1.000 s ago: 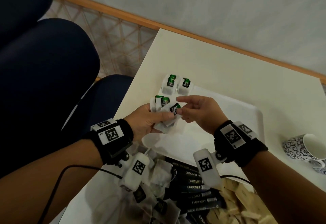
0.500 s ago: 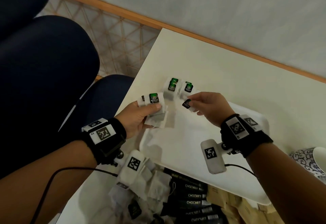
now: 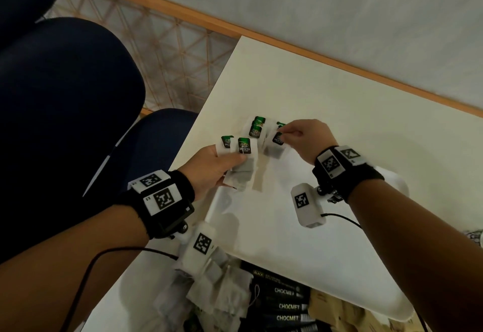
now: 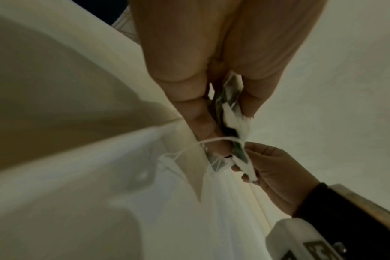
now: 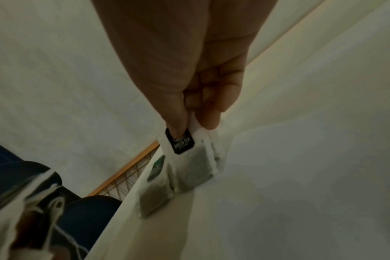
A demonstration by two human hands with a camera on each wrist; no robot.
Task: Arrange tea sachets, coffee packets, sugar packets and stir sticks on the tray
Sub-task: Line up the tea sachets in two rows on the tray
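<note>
Broadly, white tray point(image 3: 300, 227) fills table's point(image 3: 313, 91) centre. Left hand point(image 3: 209, 167) at nine o'clock grips a tea sachet bunch point(image 3: 241, 164). Right hand point(image 3: 305, 137) at twelve pinches one green-tagged sachet point(image 5: 190, 158), seemingly touching the tray corner beside laid sachets point(image 3: 254, 129).

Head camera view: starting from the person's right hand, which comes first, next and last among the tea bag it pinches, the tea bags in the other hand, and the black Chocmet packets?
1. Pinched tea bag, in the right hand itself, at the tray's far corner.
2. Left hand's tea bags, to its left.
3. Chocmet packets, nearest the camera, below the tray.
</note>
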